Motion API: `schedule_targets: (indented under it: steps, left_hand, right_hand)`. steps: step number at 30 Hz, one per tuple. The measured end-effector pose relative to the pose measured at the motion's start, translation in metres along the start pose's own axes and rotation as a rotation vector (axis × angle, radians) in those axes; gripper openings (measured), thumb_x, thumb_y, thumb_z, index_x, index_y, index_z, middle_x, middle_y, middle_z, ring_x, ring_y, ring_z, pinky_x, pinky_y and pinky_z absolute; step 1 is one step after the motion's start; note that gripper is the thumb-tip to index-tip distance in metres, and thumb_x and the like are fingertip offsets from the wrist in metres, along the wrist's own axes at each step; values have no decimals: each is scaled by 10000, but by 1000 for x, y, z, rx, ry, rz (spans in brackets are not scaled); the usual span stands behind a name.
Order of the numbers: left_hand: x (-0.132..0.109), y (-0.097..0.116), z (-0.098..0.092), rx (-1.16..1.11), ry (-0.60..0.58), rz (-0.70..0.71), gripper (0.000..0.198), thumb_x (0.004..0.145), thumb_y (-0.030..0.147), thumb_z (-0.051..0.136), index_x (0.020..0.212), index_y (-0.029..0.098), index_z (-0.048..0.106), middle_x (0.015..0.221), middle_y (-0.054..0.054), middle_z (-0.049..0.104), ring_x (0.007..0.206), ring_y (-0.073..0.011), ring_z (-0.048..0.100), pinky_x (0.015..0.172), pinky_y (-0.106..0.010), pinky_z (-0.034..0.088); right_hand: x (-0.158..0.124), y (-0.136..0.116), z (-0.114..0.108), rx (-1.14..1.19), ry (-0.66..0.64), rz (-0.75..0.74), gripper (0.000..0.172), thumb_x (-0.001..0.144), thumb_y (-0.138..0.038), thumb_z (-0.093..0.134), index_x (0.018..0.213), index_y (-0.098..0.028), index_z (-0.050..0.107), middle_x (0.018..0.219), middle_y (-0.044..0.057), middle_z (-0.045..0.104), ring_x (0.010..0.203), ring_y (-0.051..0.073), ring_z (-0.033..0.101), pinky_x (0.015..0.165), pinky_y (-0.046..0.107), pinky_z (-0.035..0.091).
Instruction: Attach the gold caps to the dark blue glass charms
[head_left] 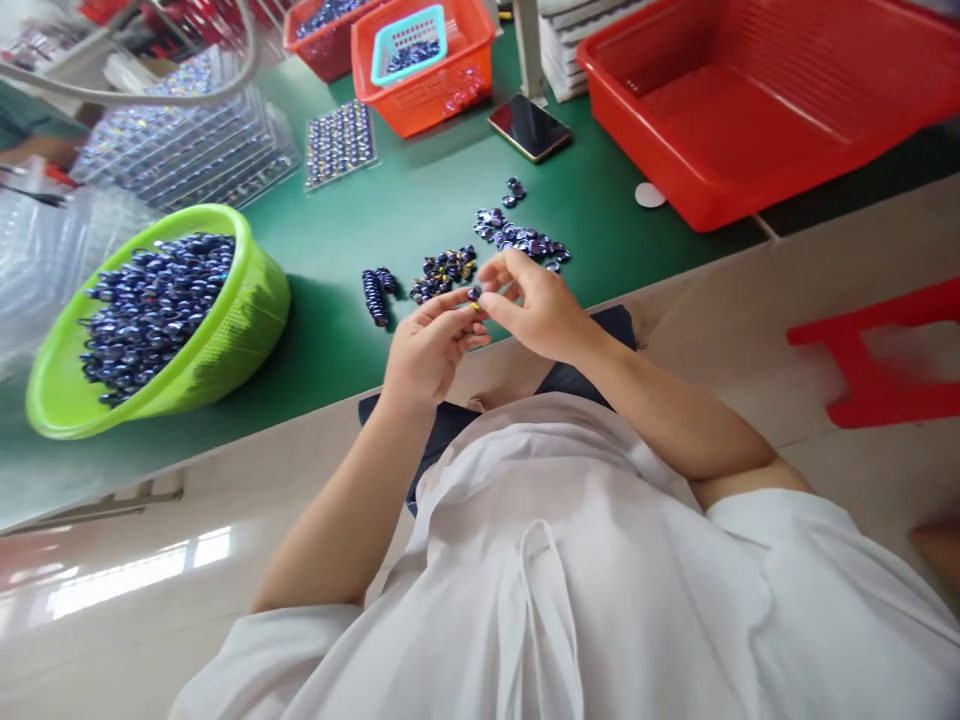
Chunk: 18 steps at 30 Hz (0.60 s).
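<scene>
My left hand and my right hand meet just off the near edge of the green table. Both pinch one small dark blue shiny piece between their fingertips. Just beyond the hands lie loose heaps of the same blue pieces and a flatter scatter to the right. A short stacked row of pieces lies left of the heaps. A lime green basket full of blue pieces stands at the left.
A large empty red tub sits at the back right, a phone beside it. Orange baskets with a small teal basket stand behind. Clear trays of pieces lie back left. A red stool stands on the floor right.
</scene>
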<state>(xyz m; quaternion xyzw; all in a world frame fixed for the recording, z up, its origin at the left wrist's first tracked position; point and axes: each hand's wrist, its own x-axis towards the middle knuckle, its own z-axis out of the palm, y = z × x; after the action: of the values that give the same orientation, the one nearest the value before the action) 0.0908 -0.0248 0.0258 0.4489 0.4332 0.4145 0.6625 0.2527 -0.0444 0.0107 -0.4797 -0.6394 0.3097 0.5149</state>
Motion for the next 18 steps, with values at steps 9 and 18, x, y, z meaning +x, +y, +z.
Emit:
schedule_targets:
  steps: [9, 18]
  left_hand:
    - [-8, 21, 5, 180, -119, -26, 246, 694, 191, 788, 934, 176, 741, 758, 1, 726, 631, -101, 653, 574, -210, 547]
    - [-30, 36, -21, 785, -202, -194, 185, 760, 378, 786, 943, 396, 806, 895, 3, 802, 700, -206, 681, 605, -341, 579]
  right_hand:
    - [-8, 3, -15, -38, -161, -276, 153, 920, -212, 656, 1066, -192, 692, 1140, 50, 653, 1161, 201, 589, 1053, 379, 443]
    - [-63, 5, 41, -351, -39, -188, 268, 987, -365, 562, 1180, -220, 677, 1203, 108, 574, 1115, 247, 578, 906, 364, 457]
